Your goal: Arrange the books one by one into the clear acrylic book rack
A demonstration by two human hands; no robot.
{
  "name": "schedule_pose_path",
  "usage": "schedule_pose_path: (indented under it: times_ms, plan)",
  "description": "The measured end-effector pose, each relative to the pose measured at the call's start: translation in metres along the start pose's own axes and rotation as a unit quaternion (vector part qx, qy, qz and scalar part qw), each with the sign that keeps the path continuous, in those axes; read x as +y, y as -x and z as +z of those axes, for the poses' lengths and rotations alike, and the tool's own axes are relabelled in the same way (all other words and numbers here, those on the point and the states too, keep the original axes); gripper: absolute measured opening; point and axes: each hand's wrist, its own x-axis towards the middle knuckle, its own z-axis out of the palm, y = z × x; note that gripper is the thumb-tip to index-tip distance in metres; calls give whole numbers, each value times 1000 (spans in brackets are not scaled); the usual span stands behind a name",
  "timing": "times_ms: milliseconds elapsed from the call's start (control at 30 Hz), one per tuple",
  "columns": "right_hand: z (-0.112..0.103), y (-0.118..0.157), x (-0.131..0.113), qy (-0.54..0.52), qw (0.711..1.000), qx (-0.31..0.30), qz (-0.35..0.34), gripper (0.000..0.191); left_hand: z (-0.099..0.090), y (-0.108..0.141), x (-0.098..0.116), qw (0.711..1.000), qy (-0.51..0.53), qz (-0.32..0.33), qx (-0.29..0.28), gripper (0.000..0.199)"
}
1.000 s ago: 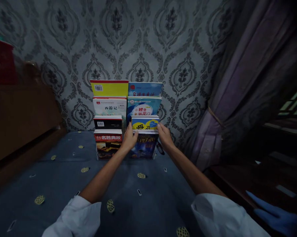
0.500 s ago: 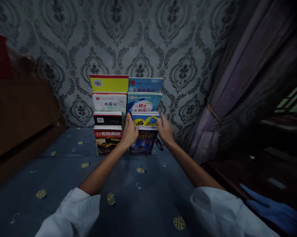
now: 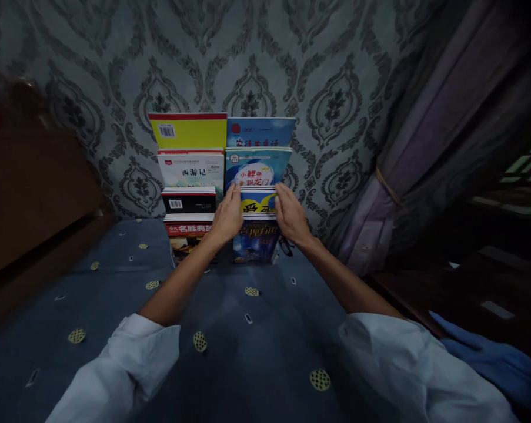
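Books stand in two side-by-side stacks of tiers, in a rack whose clear edges show low down. My left hand (image 3: 228, 216) and my right hand (image 3: 292, 216) grip the two sides of the blue and yellow book (image 3: 259, 201) in the right column. Behind it rise a light blue book (image 3: 259, 167) and a blue book (image 3: 260, 132); a dark blue book (image 3: 255, 241) stands in front. The left column holds a yellow book (image 3: 190, 132), a white book (image 3: 192, 170), a black book (image 3: 190, 202) and a red-topped book (image 3: 188, 229), partly behind my left hand.
Dark glasses (image 3: 286, 246) lie right of the rack on the blue patterned cloth (image 3: 230, 376). A wooden headboard (image 3: 36, 194) is at left, a tied curtain (image 3: 380, 194) at right. Blue cloth (image 3: 490, 364) lies at lower right.
The view has tilted and moved closer, so the books look larger and higher. My hands have risen slightly on the sides of the blue and yellow book.
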Motion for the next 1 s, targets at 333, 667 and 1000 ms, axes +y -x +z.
schedule_pose_path:
  times_ms: [333,667,1000]
  plan:
    - [0,42,-5,-75,988,99,88,65,12,66,8,979,195,-6,61,73]
    - [47,120,-17,-146,957,112,222,66,49,109,-14,959,249,-133,38,77]
    - [61,120,-14,-177,943,146,243,72,67,103,-17,948,275,-155,47,78]
